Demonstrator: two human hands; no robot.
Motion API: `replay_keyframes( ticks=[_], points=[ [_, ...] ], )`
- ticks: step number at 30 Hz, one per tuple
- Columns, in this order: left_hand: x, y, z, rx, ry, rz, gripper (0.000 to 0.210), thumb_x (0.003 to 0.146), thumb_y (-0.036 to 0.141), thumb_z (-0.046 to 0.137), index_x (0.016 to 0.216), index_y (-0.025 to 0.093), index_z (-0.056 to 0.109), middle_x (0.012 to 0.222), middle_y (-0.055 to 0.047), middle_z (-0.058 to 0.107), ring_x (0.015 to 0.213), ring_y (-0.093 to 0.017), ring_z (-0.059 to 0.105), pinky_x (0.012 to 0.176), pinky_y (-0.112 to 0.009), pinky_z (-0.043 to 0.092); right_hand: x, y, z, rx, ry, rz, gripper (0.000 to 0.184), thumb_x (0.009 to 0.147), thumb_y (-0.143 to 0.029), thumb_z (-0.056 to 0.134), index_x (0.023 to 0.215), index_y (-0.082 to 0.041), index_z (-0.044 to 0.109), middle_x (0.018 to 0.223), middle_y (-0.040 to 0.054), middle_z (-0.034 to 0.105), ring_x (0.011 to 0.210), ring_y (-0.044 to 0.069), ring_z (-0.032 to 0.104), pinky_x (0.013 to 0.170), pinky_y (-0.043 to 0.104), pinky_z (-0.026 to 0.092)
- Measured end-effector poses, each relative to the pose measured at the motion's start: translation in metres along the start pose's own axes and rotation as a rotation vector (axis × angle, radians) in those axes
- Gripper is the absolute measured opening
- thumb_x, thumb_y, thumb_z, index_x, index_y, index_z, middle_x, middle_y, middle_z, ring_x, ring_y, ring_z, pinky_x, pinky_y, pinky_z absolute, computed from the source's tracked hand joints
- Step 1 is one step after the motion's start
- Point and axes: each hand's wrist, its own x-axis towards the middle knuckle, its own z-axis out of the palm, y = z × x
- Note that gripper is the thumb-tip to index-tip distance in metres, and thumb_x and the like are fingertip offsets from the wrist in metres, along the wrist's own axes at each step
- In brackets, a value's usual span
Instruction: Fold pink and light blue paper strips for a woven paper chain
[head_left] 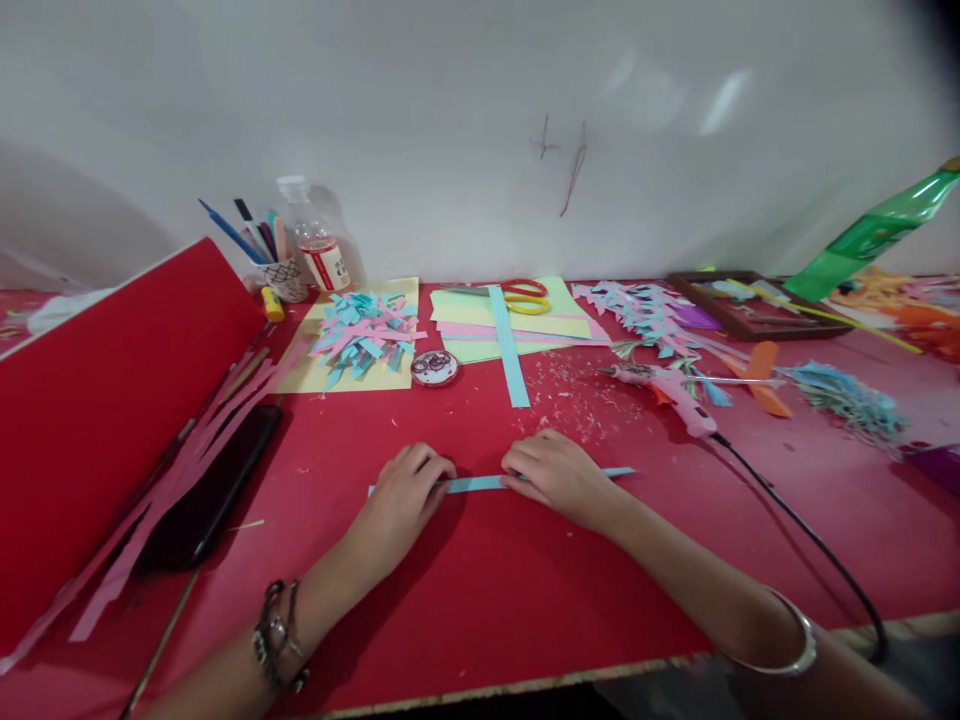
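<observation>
A narrow light-blue paper strip (478,484) runs left to right on the red tabletop, its ends showing beyond both hands. My left hand (409,497) is closed over its left part, fingers bent and thumb on the near side. On the right part, my right hand (559,477) pinches the strip with curled fingers. Only a short length shows between the hands. Another, wider blue strip (508,350) lies beyond them, its far end resting over stacked coloured paper sheets (457,318). Scissors (525,296) with red and yellow handles lie on that stack.
A pink glue gun (671,390) with a black cord (795,520) lies at right. Cut paper pieces (367,335) cover a yellow sheet. A phone (217,500) and pink strips (161,500) are at left beside a red board (112,420). A green bottle (870,235) leans at back right.
</observation>
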Motion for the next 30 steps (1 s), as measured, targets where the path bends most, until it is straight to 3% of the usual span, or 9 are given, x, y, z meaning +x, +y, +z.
replay_keyframes(
  ticks=[3, 7, 9, 11, 15, 21, 30],
  points=[
    [-0.003, 0.003, -0.004, 0.116, 0.008, 0.098, 0.023, 0.082, 0.015, 0.035, 0.099, 0.021, 0.05, 0.093, -0.005, 0.047, 0.085, -0.016, 0.045, 0.073, -0.03, 0.038, 0.0, 0.0, 0.0, 0.005, 0.011, -0.001, 0.019, 0.082, -0.03, 0.041, 0.074, -0.016, 0.052, 0.072, 0.0014, 0.057, 0.067, 0.013, 0.049, 0.063, 0.026, 0.026],
    [-0.006, 0.014, -0.005, 0.337, -0.149, 0.263, 0.032, 0.082, 0.012, 0.034, 0.112, 0.021, 0.043, 0.099, -0.006, 0.049, 0.089, -0.019, 0.045, 0.076, -0.033, 0.038, 0.0, 0.0, 0.001, 0.01, 0.024, 0.012, 0.022, 0.083, -0.031, 0.039, 0.073, -0.016, 0.051, 0.072, 0.0013, 0.056, 0.067, 0.013, 0.049, 0.064, 0.026, 0.026],
    [-0.009, 0.023, -0.001, 0.379, -0.164, 0.224, 0.031, 0.083, 0.016, 0.034, 0.112, 0.018, 0.043, 0.099, -0.007, 0.05, 0.089, -0.02, 0.045, 0.076, -0.035, 0.039, 0.0, 0.001, 0.002, 0.032, 0.029, 0.008, 0.022, 0.083, -0.032, 0.038, 0.074, -0.016, 0.051, 0.073, 0.0015, 0.056, 0.067, 0.013, 0.048, 0.064, 0.025, 0.027],
    [-0.013, 0.033, 0.003, 0.372, -0.132, 0.133, 0.034, 0.082, 0.03, 0.038, 0.112, 0.016, 0.044, 0.103, -0.009, 0.049, 0.093, -0.023, 0.043, 0.079, -0.037, 0.038, 0.0, 0.003, 0.002, 0.066, 0.042, -0.003, 0.023, 0.083, -0.032, 0.038, 0.074, -0.016, 0.051, 0.073, 0.0018, 0.056, 0.068, 0.013, 0.048, 0.064, 0.025, 0.027],
    [-0.018, 0.054, 0.01, 0.341, -0.073, -0.016, 0.062, 0.073, 0.057, 0.036, 0.118, 0.015, 0.04, 0.108, -0.013, 0.045, 0.098, -0.028, 0.038, 0.082, -0.044, 0.034, -0.005, 0.006, 0.003, 0.123, 0.083, -0.014, 0.023, 0.083, -0.033, 0.038, 0.075, -0.016, 0.052, 0.073, 0.0027, 0.055, 0.07, 0.014, 0.047, 0.065, 0.025, 0.028],
    [-0.015, 0.065, 0.01, 0.345, -0.112, -0.035, 0.069, 0.068, 0.065, 0.03, 0.124, 0.025, 0.034, 0.111, -0.014, 0.043, 0.099, -0.034, 0.035, 0.081, -0.051, 0.03, -0.024, 0.014, 0.004, 0.185, 0.117, 0.046, 0.022, 0.082, -0.033, 0.039, 0.074, -0.016, 0.051, 0.07, 0.0022, 0.054, 0.067, 0.013, 0.045, 0.063, 0.024, 0.03],
    [-0.011, 0.071, 0.01, 0.387, -0.144, -0.077, 0.071, 0.067, 0.066, 0.032, 0.126, 0.027, 0.029, 0.108, -0.013, 0.045, 0.098, -0.034, 0.036, 0.08, -0.051, 0.029, -0.042, 0.026, 0.004, 0.242, 0.144, 0.149, 0.026, 0.083, -0.033, 0.037, 0.068, -0.015, 0.049, 0.066, 0.0015, 0.05, 0.062, 0.012, 0.044, 0.061, 0.024, 0.029]
  ],
)
